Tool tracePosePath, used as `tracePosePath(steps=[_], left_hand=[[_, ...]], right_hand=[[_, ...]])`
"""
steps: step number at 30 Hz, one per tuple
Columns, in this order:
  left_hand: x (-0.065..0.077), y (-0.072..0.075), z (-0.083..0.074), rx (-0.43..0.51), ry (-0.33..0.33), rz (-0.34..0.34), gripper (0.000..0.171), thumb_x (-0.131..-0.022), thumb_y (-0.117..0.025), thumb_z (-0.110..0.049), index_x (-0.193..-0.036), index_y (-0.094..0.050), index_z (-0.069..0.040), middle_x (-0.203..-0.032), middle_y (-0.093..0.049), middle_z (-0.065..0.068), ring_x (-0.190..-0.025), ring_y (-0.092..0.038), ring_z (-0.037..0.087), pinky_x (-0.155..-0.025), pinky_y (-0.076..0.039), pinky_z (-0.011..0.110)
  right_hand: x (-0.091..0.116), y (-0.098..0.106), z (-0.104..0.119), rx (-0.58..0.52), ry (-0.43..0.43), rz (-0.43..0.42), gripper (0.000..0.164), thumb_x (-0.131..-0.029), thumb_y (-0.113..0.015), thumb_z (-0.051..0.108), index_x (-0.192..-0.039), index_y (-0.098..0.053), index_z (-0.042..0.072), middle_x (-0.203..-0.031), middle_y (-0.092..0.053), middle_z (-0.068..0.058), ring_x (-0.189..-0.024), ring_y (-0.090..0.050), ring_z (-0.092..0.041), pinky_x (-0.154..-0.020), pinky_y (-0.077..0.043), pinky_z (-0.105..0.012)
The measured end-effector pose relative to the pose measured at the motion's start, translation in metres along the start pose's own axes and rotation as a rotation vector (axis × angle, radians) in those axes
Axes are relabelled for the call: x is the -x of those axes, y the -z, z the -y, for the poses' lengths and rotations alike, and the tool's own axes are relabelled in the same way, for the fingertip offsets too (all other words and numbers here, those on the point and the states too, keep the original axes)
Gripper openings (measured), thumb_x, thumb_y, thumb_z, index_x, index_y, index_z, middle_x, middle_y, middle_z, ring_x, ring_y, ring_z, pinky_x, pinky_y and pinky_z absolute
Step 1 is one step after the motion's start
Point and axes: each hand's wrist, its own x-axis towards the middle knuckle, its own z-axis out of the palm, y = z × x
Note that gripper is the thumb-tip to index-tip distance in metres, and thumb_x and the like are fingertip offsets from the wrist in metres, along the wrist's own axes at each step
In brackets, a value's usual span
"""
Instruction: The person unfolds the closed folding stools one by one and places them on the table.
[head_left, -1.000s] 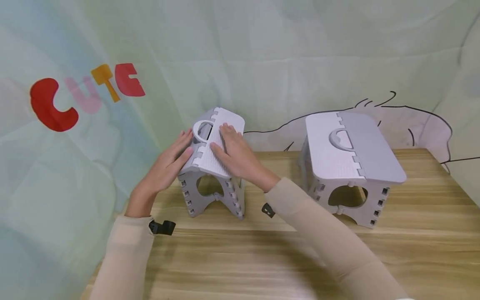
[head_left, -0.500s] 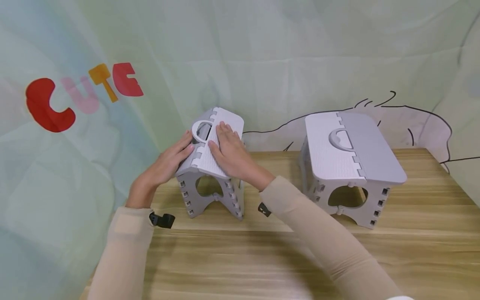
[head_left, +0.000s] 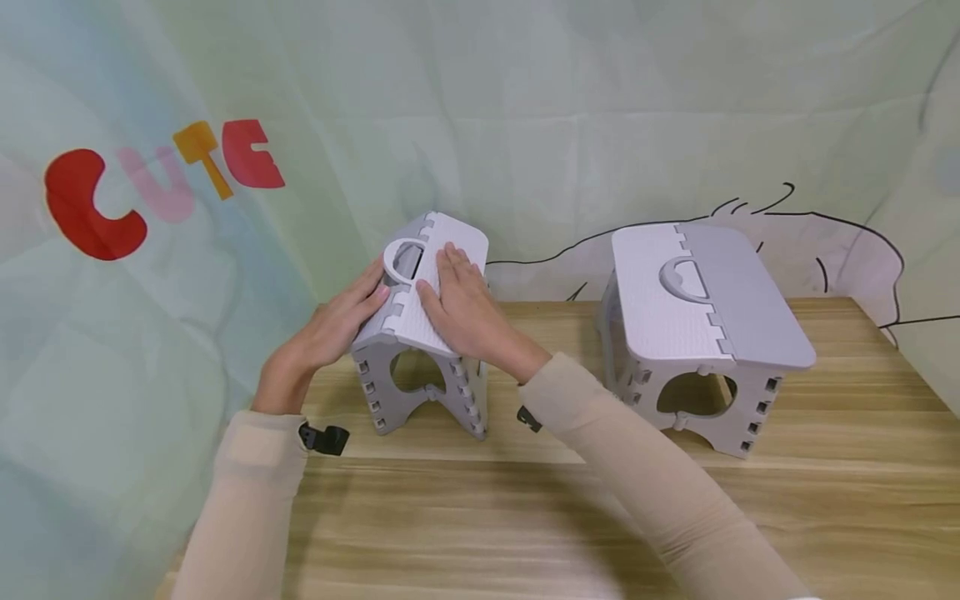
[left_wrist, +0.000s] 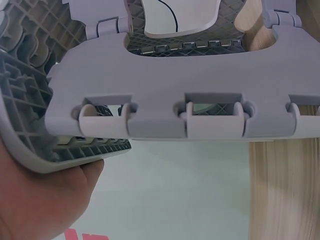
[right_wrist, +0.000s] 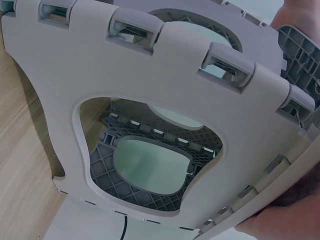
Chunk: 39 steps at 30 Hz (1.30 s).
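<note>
A grey and white folding stool (head_left: 416,354) stands on the left part of the table, its two seat halves sloping down from a raised middle hinge like a low roof. My left hand (head_left: 337,325) lies with straight fingers along the grey half. On the white half rests my right hand (head_left: 468,312), palm down and fingers extended. Between them a white loop handle (head_left: 393,262) sticks up by the hinge. In the left wrist view, the left hand (left_wrist: 50,200) is against the outer face of a seat panel. The right wrist view shows the stool's side panel (right_wrist: 150,70) with its large opening.
A second folding stool (head_left: 705,333) stands to the right, its seat lying flat. Both are on a wood-grain table (head_left: 450,533). A pale green curtain (head_left: 562,100) hangs behind, with coloured letters (head_left: 251,154) on its left part.
Both hands stay on the left stool's seat halves. The right hand has shifted slightly left and now lies flatter on the white half; the stool's pitched shape looks nearly the same.
</note>
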Motion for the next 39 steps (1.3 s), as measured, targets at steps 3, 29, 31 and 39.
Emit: tracePosePath(steps=[3, 29, 31, 39], left_hand=[[0.0007, 0.0007, -0.0013, -0.004, -0.004, 0.000, 0.065, -0.108, -0.030, -0.044, -0.161, -0.004, -0.018, -0.167, -0.003, -0.001, -0.151, -0.002, 0.021, -0.120, -0.010, 0.056], [0.0001, -0.0002, 0.0022, -0.022, -0.018, 0.008, 0.065, -0.108, -0.033, -0.043, -0.161, -0.003, -0.021, -0.167, -0.002, 0.003, -0.151, -0.003, 0.029, -0.116, -0.011, 0.066], [0.0003, 0.0000, 0.0021, -0.032, -0.008, 0.007, 0.066, -0.108, -0.033, -0.044, -0.161, -0.003, -0.021, -0.167, -0.002, 0.003, -0.151, -0.003, 0.029, -0.116, -0.011, 0.066], [0.0018, 0.0001, -0.0022, -0.075, 0.018, -0.001, 0.069, -0.107, -0.036, -0.045, -0.161, -0.005, -0.016, -0.167, -0.003, 0.005, -0.152, -0.002, 0.030, -0.116, -0.011, 0.068]], right_hand=[[0.0001, 0.0020, 0.0010, 0.023, -0.004, 0.018, 0.066, -0.110, -0.026, 0.038, -0.156, -0.012, -0.007, -0.165, -0.005, -0.018, -0.152, -0.001, -0.027, -0.122, 0.001, -0.032], [0.0008, 0.0081, 0.0019, 0.124, 0.005, 0.081, 0.066, -0.109, -0.024, 0.039, -0.156, -0.013, -0.007, -0.164, -0.006, -0.020, -0.152, -0.004, -0.029, -0.123, -0.003, -0.036], [0.0005, 0.0084, 0.0018, 0.129, 0.008, 0.082, 0.066, -0.109, -0.024, 0.039, -0.156, -0.014, -0.007, -0.164, -0.007, -0.021, -0.152, -0.004, -0.030, -0.123, -0.003, -0.037], [-0.0003, 0.0098, 0.0020, 0.162, 0.002, 0.091, 0.066, -0.109, -0.025, 0.039, -0.155, -0.016, -0.007, -0.164, -0.009, -0.021, -0.151, -0.006, -0.030, -0.123, -0.004, -0.037]])
